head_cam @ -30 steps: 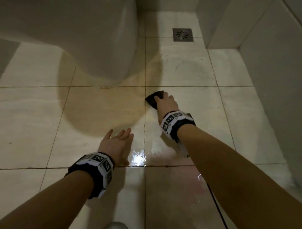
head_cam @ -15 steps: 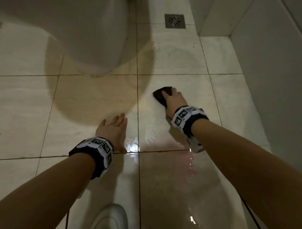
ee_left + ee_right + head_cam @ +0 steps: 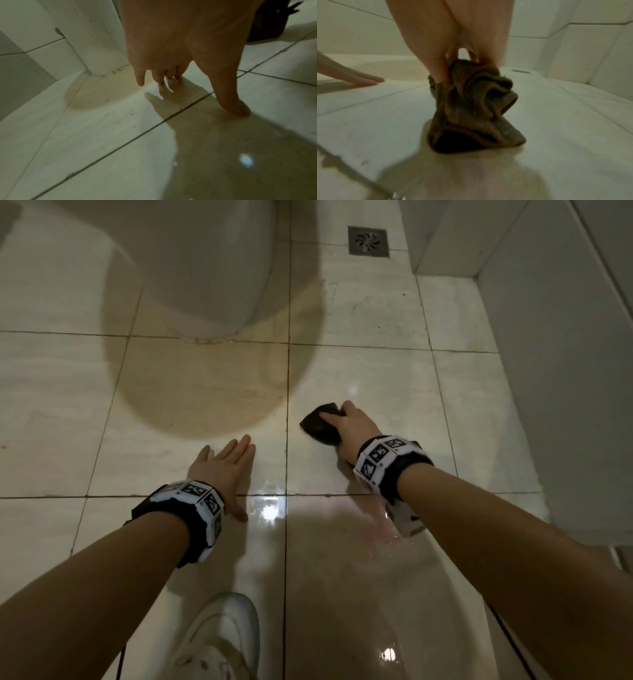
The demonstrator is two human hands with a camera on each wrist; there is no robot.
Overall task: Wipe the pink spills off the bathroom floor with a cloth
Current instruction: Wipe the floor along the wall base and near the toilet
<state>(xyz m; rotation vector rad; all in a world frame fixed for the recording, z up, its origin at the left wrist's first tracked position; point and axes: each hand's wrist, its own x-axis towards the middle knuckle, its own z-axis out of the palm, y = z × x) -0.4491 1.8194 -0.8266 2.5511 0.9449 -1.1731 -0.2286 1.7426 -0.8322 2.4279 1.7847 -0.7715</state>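
Observation:
My right hand (image 3: 346,422) grips a bunched dark brown cloth (image 3: 318,424) and presses it on the cream floor tile right of the grout line. From the right wrist, the cloth (image 3: 476,108) hangs crumpled from the fingers (image 3: 436,65) down to the floor. A faint pink wet smear (image 3: 373,525) lies on the glossy tile below my right wrist. My left hand (image 3: 224,467) lies flat on the floor, fingers straight, left of the grout line; in the left wrist view its fingertips (image 3: 236,108) touch the tile.
A white toilet base (image 3: 205,268) stands at the upper left. A metal floor drain (image 3: 368,241) sits at the top, and a white tiled wall (image 3: 548,337) runs along the right. My white shoe (image 3: 222,642) is at the bottom. The near tiles are wet and shiny.
My right hand has dragged the cloth back toward me and a little to the right over the tile. The left hand stays flat in place. The view has drawn back, showing my shoe.

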